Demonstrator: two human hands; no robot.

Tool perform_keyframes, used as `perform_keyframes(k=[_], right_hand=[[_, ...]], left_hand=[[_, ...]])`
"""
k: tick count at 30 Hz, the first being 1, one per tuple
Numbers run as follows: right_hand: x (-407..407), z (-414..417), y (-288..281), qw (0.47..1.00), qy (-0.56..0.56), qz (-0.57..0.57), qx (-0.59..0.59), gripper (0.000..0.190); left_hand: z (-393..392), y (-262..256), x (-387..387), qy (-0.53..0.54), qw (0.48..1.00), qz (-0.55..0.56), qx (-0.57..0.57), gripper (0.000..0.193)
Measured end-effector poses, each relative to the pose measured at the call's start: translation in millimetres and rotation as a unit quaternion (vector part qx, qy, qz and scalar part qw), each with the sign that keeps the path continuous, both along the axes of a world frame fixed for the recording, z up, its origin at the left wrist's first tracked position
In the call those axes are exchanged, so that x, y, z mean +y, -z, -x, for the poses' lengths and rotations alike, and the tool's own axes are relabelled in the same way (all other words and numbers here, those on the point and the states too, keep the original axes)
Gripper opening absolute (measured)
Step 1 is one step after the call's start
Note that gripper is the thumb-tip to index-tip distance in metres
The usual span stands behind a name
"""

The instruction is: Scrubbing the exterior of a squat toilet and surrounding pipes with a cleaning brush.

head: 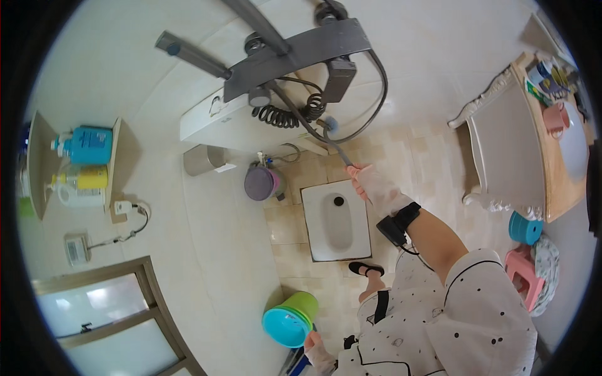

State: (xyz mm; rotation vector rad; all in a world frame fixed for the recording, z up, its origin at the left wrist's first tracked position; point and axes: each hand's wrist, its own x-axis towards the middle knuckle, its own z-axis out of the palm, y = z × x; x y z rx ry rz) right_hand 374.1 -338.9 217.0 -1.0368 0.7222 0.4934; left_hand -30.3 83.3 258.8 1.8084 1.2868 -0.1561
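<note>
My right hand point(371, 185), in a thin translucent glove, grips a grey hose point(345, 157) that runs down from a dark shower fixture point(301, 54) on the wall. Just beyond that hand, a white squat toilet point(337, 225) is set into the tiled floor. At the lower edge my left hand point(320, 352), also gloved, is beside the rim of a blue basin point(287, 326). A green bucket point(303, 304) is stacked with the basin. Whether the left fingers hold the rim or something else is unclear.
A purple-lidded bin point(259, 183) stands near the wall valve. At right are a pale cabinet point(505, 136), a teal stool point(526, 228) and a pink stool point(524, 277). Bottles point(91, 145) fill a wall shelf at left, above a framed glass door or window point(108, 305).
</note>
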Motion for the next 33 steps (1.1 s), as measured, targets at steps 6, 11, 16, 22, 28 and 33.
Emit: perform_keyframes(k=[6,11,16,22,28,33], right_hand=[[-17,-18,35,0.998,0.0,0.049,0.042,0.023],[-6,2,-10,0.998,-0.025,0.064,0.01,0.017],[-27,33,-35,0.991,-0.011,0.135,-0.008,0.02],[-7,104,-76,0.995,0.09,-0.007,-0.04,0.024],[38,99,-123,0.992,0.097,-0.029,-0.074,0.022],[61,49,-131,0.977,0.152,-0.048,-0.143,0.021]], left_hand=[[19,19,2,-0.016,0.999,0.017,-0.04,0.032],[47,38,20,-0.056,0.997,-0.007,-0.052,0.029],[63,70,36,-0.09,0.992,0.02,-0.083,0.026],[64,94,56,-0.083,0.983,0.025,-0.162,0.015],[57,56,95,0.138,0.987,-0.087,0.007,0.035],[40,34,122,0.038,0.995,0.059,-0.07,0.028]])
